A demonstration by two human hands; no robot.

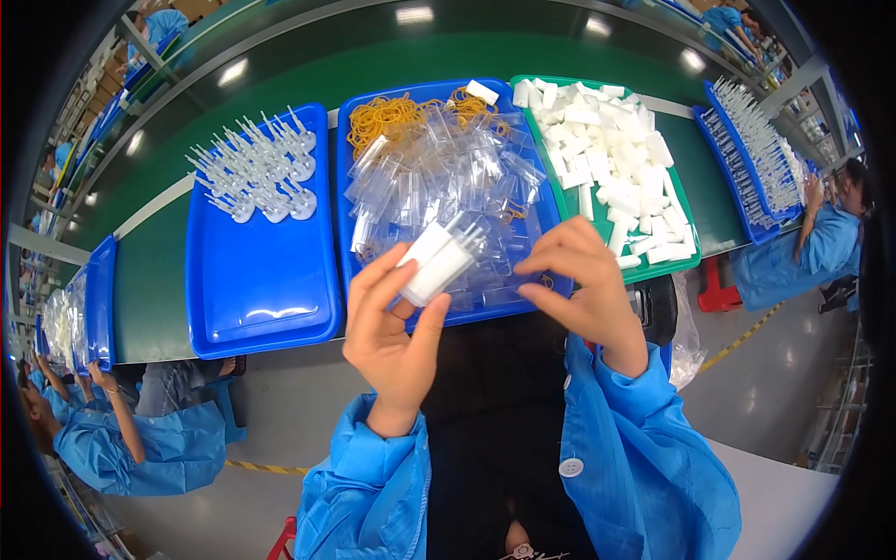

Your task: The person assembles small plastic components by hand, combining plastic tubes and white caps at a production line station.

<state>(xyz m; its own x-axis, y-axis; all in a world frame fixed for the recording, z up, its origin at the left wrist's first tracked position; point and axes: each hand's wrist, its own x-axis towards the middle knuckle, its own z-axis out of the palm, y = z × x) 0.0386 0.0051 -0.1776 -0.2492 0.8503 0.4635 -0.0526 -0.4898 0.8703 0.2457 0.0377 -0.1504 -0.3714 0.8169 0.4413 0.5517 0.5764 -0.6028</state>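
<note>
My left hand point(397, 341) is closed around a white rectangular block-shaped piece point(439, 266), gripped between thumb and fingers. It may be two pieces side by side. Thin greyish prongs stick out of its upper right end. My right hand point(583, 285) hovers to the right of it, with thumb and forefinger bent toward each other and a gap between their tips. I see nothing held there. Beneath both hands lies a blue tray point(347, 233) with a heap of clear plastic sleeves point(439, 173) and tan rubber bands point(385, 123).
On the left, another blue tray point(261, 289) carries upright white spiked parts point(257, 163). A green tray point(686, 219) of white blocks point(607, 140) stands to the right. The green conveyor point(429, 56) runs behind. Co-workers sit at left point(140, 448) and right point(803, 247).
</note>
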